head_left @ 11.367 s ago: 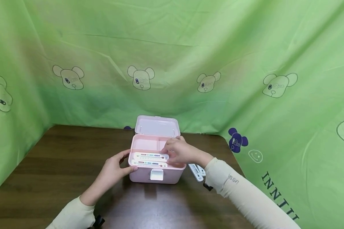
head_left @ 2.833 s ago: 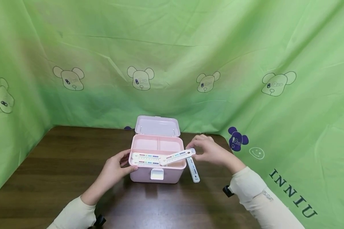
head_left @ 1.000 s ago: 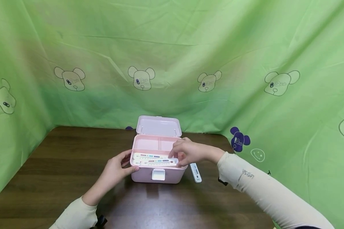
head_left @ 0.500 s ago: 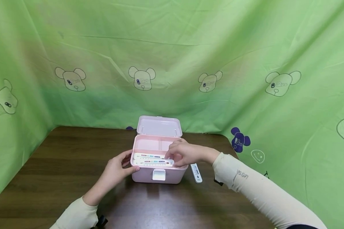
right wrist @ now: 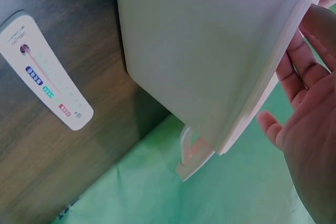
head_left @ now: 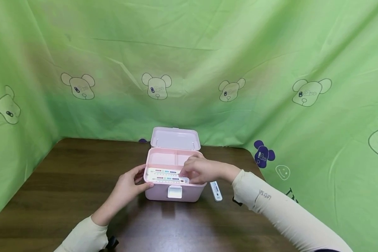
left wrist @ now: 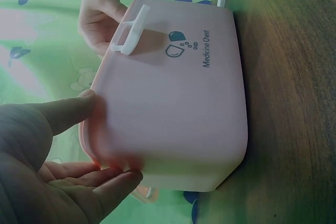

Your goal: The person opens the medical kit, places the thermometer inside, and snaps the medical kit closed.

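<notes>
A pink medicine chest (head_left: 189, 194) stands on the table with its lid (head_left: 175, 139) raised. My left hand (head_left: 126, 183) grips its front left corner, thumb on the front rim and fingers against the side. Flat white thermometers lie in the front compartment: a rear thermometer (head_left: 163, 172) and a front thermometer (head_left: 167, 180). Reaching over the right rim, my right hand (head_left: 204, 169) pinches the front thermometer's right end; in the right wrist view the chest wall hides the fingertips. Another thermometer (right wrist: 47, 72) lies face up on the table to the chest's right.
Behind the front compartment the chest has two sections parted by a divider (head_left: 175, 157). A white latch (head_left: 175, 192) hangs on its front. The brown wooden table (head_left: 66, 196) meets a green printed cloth (head_left: 189, 45) at the back and sides.
A thermometer has gone from the table into the chest's front compartment with my right hand, then slid left. One thermometer now shows on the table. My left hand keeps its grip.
</notes>
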Demonstrator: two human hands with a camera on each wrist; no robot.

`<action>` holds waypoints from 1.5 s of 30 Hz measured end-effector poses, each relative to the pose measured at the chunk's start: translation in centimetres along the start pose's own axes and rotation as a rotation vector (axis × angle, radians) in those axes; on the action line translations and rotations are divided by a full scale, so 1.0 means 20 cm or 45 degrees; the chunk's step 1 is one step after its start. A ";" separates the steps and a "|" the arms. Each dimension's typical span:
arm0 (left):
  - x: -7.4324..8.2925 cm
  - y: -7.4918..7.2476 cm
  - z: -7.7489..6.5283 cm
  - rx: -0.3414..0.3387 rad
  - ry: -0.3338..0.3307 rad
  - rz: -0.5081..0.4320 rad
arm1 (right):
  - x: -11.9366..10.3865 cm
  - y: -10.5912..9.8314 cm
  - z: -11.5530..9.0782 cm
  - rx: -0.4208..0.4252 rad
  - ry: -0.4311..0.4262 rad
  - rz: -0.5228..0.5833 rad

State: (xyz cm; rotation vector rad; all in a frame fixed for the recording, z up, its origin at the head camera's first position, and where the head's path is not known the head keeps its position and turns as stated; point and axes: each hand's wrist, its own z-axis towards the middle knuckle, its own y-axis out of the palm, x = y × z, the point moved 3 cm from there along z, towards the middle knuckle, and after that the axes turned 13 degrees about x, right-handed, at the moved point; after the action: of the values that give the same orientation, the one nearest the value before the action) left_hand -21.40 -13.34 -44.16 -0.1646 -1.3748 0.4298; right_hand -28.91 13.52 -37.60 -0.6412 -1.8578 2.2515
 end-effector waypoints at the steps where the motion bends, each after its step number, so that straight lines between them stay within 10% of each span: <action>1: 0.00 0.00 0.00 0.000 -0.001 0.000 | 0.00 0.00 0.00 0.003 0.003 -0.002; 20: -0.01 -0.01 0.00 -0.001 0.003 -0.002 | -0.02 -0.03 -0.04 0.104 0.100 0.084; 35: -0.01 -0.01 -0.01 0.008 0.011 0.020 | -0.08 -0.25 -0.24 0.672 0.136 0.027; 45: -0.01 -0.01 -0.01 -0.007 0.016 0.018 | -0.05 -0.18 -0.42 0.929 0.345 -0.110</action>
State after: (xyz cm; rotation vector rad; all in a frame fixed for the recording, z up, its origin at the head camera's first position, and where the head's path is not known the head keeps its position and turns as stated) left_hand -21.19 -13.51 -44.24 -0.1815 -1.3630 0.4364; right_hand -24.96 21.52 -35.01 -0.6600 -0.8253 2.3918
